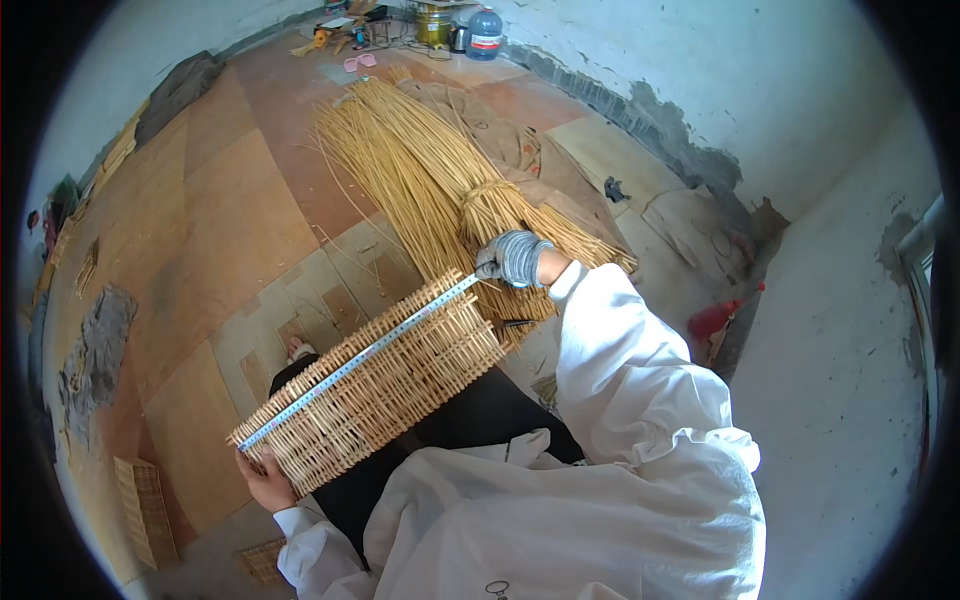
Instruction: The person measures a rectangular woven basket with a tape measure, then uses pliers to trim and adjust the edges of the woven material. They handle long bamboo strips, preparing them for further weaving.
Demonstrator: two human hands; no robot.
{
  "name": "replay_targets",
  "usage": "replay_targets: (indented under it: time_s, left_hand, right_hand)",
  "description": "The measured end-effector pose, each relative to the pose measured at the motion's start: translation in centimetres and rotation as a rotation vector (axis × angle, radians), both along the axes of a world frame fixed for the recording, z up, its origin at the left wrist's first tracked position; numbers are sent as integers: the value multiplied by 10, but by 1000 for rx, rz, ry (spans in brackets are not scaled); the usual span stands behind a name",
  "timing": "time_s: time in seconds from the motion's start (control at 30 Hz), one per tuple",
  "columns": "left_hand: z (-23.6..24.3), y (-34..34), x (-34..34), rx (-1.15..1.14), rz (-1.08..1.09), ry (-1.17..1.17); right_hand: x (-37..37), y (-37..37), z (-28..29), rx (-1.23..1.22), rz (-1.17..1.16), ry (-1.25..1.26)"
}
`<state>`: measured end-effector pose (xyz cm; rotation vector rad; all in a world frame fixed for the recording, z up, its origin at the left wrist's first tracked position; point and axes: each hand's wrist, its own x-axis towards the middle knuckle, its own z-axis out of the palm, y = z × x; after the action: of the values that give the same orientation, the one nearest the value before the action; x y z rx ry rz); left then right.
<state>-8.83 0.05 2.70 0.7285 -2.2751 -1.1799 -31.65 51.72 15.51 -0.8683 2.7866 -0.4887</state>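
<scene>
A long woven wicker panel (385,375) lies slanted across my lap, its right end farther from me. Along its upper edge a pale blue measuring tape (362,356) is stretched from end to end. My bare left hand (268,482) grips the panel's lower left corner, thumb on top, by one end of the tape. At the upper right, my right hand (515,258) wears a grey striped glove and pinches the tape's other end. Whether the tape's case is in that hand is hidden. Just beyond the right hand lies a large tied bundle of wicker rods (430,170).
A brown cloth (540,170) lies under the bundle. At the back stand a large blue water bottle (486,35), a yellow-green bucket (433,27) and pink slippers (359,63). Another woven panel (148,510) is at the lower left. A white wall (830,330) rises on the right.
</scene>
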Motion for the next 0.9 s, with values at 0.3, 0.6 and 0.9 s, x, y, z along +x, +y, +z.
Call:
replay_targets:
  time_s: [0.3, 0.6, 0.9]
  left_hand:
    - [-7, -6, 12, -10, 11, -49]
    - [-12, -10, 12, 23, -12, -28]
    - [-11, -10, 11, 56, -52, 7]
  right_hand:
    - [13, -2, 0, 61, -35, 50]
    - [26, 1, -12, -5, 1, 262]
    - [35, -25, -11, 91, 13, -50]
